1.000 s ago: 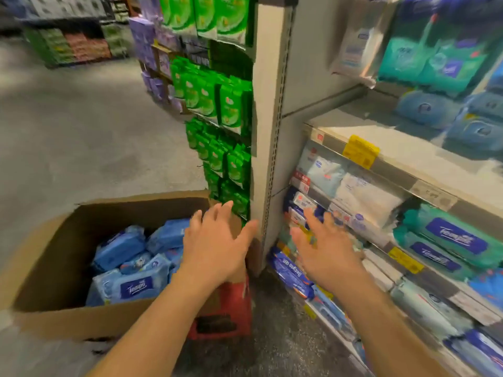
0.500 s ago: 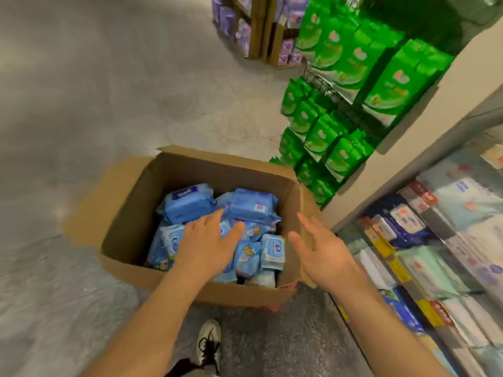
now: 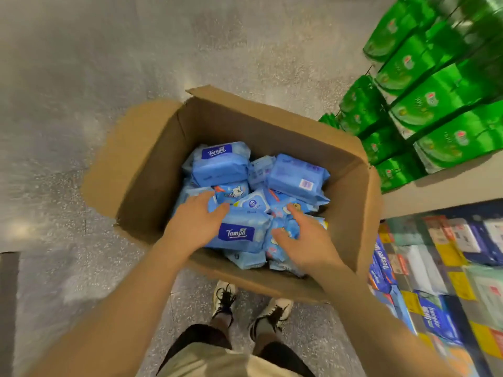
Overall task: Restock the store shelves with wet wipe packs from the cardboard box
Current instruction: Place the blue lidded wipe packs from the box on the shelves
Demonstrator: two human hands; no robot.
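An open cardboard box (image 3: 152,170) stands on the floor below me, filled with several blue wet wipe packs. A Tempo-labelled pack (image 3: 239,232) lies at the near side of the pile. My left hand (image 3: 193,221) rests on the left end of that pack, fingers spread over it, not closed. My right hand (image 3: 304,235) hovers over the small printed packs at the pile's right, fingers apart, holding nothing. Another Tempo pack (image 3: 220,164) and a face-down pack (image 3: 296,178) lie at the far side.
Store shelves (image 3: 441,257) with blue, white and teal packs and yellow price tags run along the right. Green packs (image 3: 424,104) hang on an end rack at upper right. Grey floor lies to the left. My shoes (image 3: 250,306) stand just behind the box.
My view has swung from the shelves down onto the box. Both hands have moved from the shelf edge into the box; the left has settled on a Tempo pack.
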